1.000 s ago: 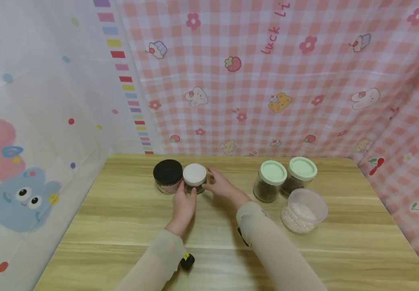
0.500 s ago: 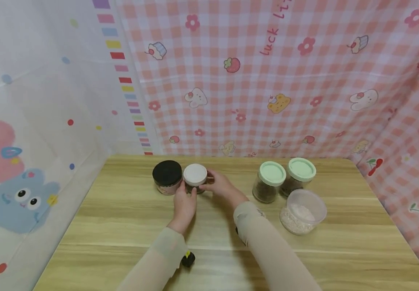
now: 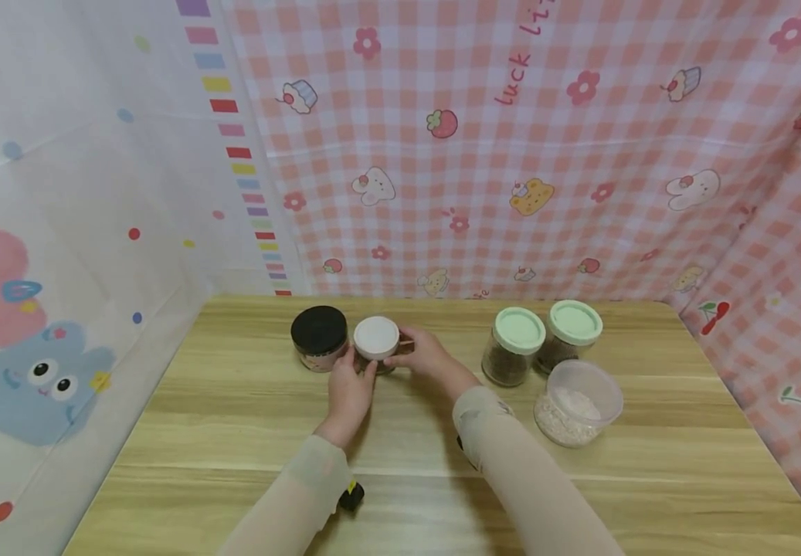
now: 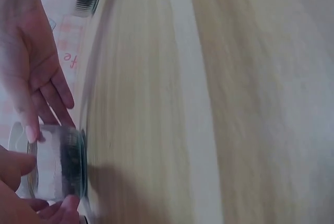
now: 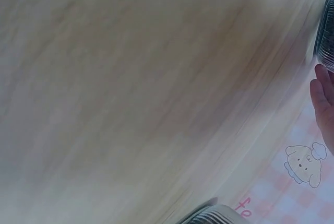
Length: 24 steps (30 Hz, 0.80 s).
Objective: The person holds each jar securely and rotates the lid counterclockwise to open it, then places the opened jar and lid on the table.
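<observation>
A small glass jar with a white lid stands towards the back of the table, between my two hands. My left hand grips its front left side; in the left wrist view, that thumb is at the lid and the fingers are at the lower glass, which shows dark contents. From the right, my right hand holds the same jar between thumb and fingers. Close by on the left sits a wider jar with a black lid, near my left fingertips.
Two glass jars with pale green lids, the front one and the back one, stand to the right with dark contents. Before them is a clear tub of pale flakes. A patterned cloth hangs along the table's back edge.
The white-lidded jar has shifted slightly right and nearer, widening its gap from the black-lidded jar. My right hand has closed in on its right side; my left hand stays on it.
</observation>
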{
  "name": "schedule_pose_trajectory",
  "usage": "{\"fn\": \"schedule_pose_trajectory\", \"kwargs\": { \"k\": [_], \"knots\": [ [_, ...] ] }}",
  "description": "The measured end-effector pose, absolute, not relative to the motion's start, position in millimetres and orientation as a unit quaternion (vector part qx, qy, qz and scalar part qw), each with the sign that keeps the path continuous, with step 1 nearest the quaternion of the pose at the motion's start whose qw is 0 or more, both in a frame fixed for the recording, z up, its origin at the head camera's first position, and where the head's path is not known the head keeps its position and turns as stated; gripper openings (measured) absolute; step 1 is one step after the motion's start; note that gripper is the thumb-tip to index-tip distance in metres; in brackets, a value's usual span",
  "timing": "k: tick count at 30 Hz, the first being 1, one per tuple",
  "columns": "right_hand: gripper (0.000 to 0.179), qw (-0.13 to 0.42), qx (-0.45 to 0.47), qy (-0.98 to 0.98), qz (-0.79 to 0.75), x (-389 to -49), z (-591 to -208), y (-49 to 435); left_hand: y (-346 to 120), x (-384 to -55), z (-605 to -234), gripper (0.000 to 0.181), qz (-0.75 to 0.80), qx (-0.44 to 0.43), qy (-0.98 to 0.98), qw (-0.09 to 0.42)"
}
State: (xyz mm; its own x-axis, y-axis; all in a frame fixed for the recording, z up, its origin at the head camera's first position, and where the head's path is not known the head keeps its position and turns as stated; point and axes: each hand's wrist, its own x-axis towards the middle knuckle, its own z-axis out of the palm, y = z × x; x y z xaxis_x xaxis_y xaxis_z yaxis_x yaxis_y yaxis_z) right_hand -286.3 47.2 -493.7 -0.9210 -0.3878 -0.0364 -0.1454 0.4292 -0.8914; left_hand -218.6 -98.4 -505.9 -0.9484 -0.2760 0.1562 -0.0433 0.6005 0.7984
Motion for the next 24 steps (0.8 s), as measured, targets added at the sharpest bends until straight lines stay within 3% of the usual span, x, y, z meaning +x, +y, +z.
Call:
{"fn": "schedule_pose_trajectory", "kwargs": {
  "k": [14,24],
  "knots": [
    [0.059,0.118,-0.159,0.848,-0.492,-273,-492,57,-113,-216,-510,0.052,-0.437,0.039,-0.893,0.098],
    [0.062,0.118,-0.163,0.862,-0.465,-261,-491,67,-116,-207,-505,0.042,-0.466,0.006,-0.881,0.086]
  ]
}}
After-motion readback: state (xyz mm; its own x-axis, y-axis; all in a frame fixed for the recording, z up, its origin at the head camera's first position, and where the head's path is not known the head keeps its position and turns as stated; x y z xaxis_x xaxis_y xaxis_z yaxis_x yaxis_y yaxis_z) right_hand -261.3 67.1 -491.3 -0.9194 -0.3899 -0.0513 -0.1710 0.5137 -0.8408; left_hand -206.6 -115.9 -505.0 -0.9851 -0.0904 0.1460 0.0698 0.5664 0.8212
